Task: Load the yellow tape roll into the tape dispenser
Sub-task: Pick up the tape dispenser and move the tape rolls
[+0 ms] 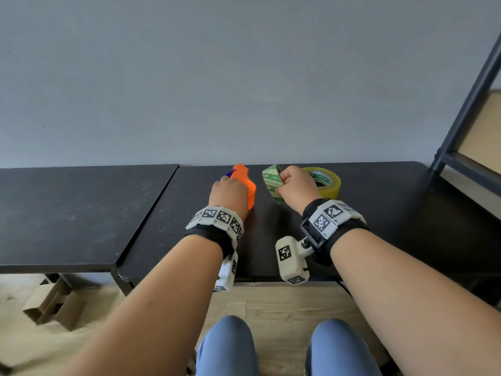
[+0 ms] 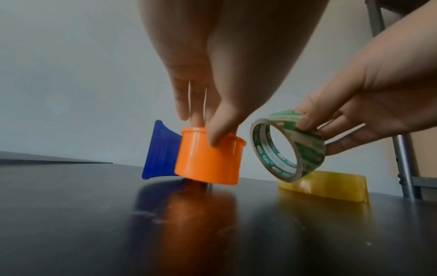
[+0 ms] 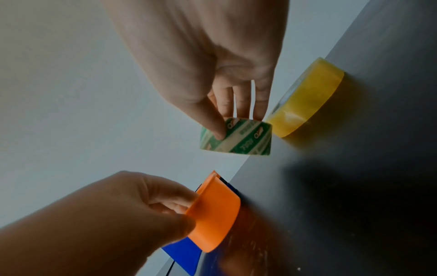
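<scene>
Left hand (image 1: 229,191) grips orange tape dispenser (image 2: 208,158) on tabletop (image 1: 379,213). Right hand (image 1: 296,187) pinches empty green-printed tape core (image 2: 287,147). Yellow tape roll (image 3: 305,100) lies flat behind.

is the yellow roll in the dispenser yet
No. The yellow tape roll lies flat on the table, apart from the orange dispenser.

Head view looks down from above; both wrist views, low and close, share the table (image 1: 81,213).
</scene>
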Tool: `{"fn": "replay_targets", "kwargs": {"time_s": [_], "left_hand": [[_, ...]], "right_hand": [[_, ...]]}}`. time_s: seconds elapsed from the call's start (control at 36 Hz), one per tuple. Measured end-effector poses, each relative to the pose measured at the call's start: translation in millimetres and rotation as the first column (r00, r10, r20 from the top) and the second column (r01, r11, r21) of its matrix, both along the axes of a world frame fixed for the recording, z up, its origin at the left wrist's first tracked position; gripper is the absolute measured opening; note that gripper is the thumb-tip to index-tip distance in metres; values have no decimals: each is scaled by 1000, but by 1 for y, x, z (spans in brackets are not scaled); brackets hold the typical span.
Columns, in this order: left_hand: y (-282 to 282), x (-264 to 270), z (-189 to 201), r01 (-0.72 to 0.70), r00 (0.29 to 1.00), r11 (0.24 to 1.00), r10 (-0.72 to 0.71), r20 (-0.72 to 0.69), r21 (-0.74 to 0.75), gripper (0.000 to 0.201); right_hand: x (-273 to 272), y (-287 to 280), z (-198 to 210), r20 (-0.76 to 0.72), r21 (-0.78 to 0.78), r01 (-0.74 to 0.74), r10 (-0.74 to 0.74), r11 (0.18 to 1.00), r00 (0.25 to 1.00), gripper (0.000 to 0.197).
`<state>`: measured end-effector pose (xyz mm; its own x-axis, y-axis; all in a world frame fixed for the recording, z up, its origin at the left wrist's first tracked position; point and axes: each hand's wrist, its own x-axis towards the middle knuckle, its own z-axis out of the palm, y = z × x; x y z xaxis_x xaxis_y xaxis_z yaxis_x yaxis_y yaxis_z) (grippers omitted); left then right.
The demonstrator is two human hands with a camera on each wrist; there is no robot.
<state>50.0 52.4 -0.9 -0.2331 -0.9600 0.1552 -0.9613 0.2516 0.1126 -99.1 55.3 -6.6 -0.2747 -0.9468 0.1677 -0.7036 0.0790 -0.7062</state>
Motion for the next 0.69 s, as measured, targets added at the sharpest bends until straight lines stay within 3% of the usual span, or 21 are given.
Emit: {"fn": "replay_targets", "kwargs": {"time_s": [0.08,0.14,0.19,0.36,0.53,0.69], "left_hand": [[2,-3,1,14,999,1000,-15,46,10,10],[-2,-4,1,-36,998,997,32,47,74,32],[-2,-8,3,-20,998,996,15,53,86,42],[3,-36,13,61,998,995,-62,-4,-81,35],[10,-75,16,129,990,989,-133,-52,-80,33],[19,-115,13,183,983,983,-183,-30,-14,41]], "right_hand": [[-2,3,0,-14,-8,-3,3,1000,1000,25],[-4,5,1,-19,-15,-2,2,1000,1000,26],[-9,7,3,-20,-25,3,-3,1000,1000,28],[-31,22,19,-25,-84,72,-74,994,997,33],[-69,46,25,-50,-100,174,-179,980,983,33],[-115,60,14,-246,1,333,-322,943,914,32]]}}
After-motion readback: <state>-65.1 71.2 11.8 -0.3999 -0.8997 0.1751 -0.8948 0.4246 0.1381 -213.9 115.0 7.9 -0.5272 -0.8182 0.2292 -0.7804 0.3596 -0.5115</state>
